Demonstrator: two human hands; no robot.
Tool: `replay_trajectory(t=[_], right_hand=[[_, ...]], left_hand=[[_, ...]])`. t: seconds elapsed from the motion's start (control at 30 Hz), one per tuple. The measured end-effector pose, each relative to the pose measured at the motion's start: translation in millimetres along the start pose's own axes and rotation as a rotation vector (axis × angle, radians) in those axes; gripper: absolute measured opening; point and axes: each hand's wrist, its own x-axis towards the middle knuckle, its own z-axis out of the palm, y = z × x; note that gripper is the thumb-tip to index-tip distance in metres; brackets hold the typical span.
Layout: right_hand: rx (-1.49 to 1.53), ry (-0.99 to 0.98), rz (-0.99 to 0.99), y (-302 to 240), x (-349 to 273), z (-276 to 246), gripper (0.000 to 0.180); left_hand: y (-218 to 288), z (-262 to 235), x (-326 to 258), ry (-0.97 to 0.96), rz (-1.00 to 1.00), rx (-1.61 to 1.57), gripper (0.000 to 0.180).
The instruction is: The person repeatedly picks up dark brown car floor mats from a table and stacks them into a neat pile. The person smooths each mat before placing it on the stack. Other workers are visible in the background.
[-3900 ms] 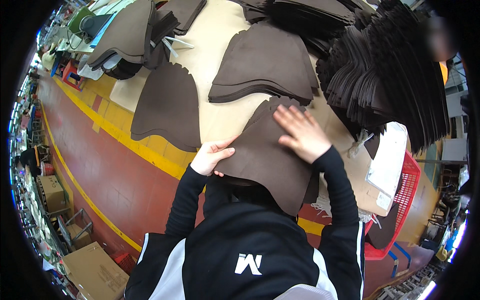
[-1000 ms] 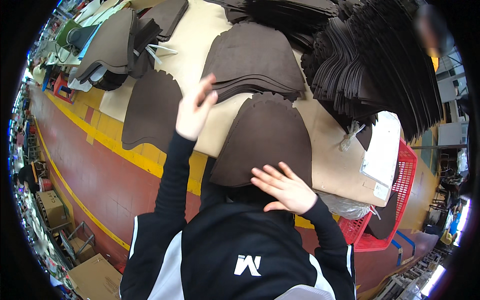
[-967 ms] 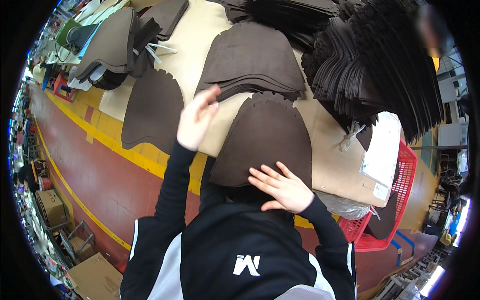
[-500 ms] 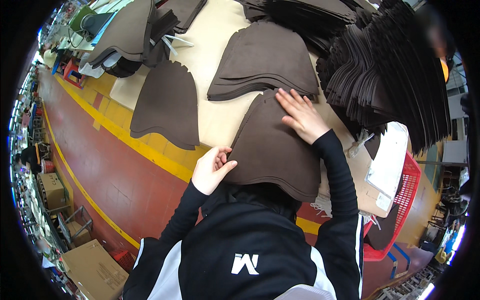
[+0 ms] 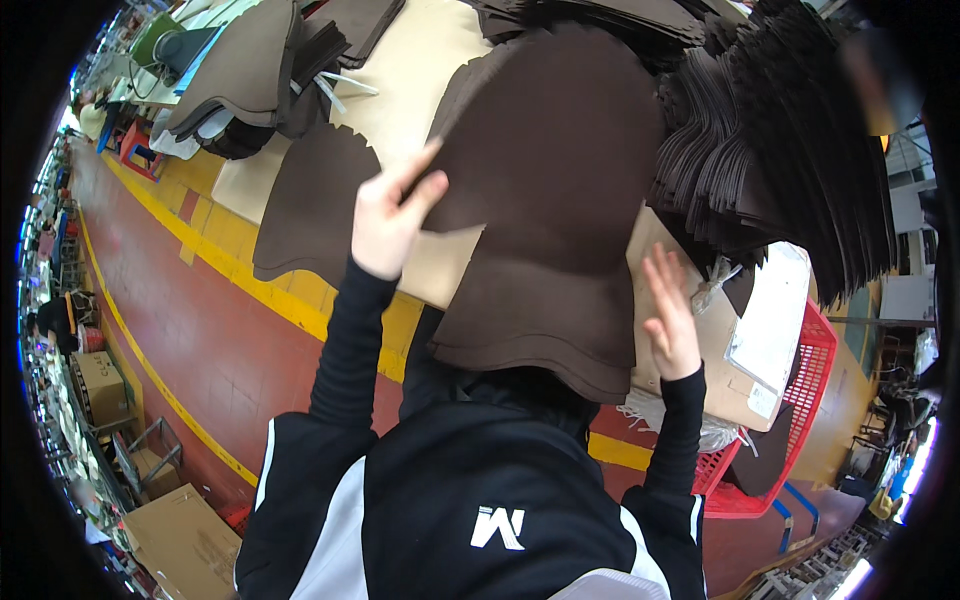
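A dark brown panel (image 5: pixel 560 130), bell-shaped and a little blurred, lies over or just above the far stack and mostly hides it. At its left edge, my left hand (image 5: pixel 388 218) grips it between thumb and fingers. My right hand (image 5: pixel 672 315) is off the panels, fingers stretched out, just right of the near stack. That near stack of brown panels (image 5: pixel 545 310) sits in front of my body, its curved lower edges showing more than one layer. A single brown panel (image 5: pixel 315 205) lies to the left, partly over the table edge.
Tall piles of brown panels (image 5: pixel 740 160) stand at the right and back. A red plastic basket (image 5: pixel 812 375) is at the lower right, beside a cardboard piece with white sheet (image 5: pixel 775 310). More panels (image 5: pixel 240 75) lie at far left; the table (image 5: pixel 410 65) is cream.
A brown panel has moved from the near stack forward onto or over the far stack. My left hand went forward with it; my right hand lifted off and drew back to the right.
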Motion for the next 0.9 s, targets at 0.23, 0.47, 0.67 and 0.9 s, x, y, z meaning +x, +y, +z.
replay_trajectory(t=[0.23,0.47,0.67,0.9], right_hand=[[-0.177,-0.373,-0.4,-67,19,28,0.073],[-0.325,-0.288,-0.48,-46,77,60,0.059],[-0.314,-0.374,-0.25,-15,141,54,0.058],[-0.216,-0.066,-0.157,3,122,20,0.068]], left_hand=[[-42,-6,-6,0.087,-0.174,-0.111,0.057],[-29,31,-127,-0.194,-0.193,0.525,0.065],[-5,33,-123,-0.185,-0.325,0.257,0.059],[-6,41,-128,-0.121,-0.268,-0.026,0.058]])
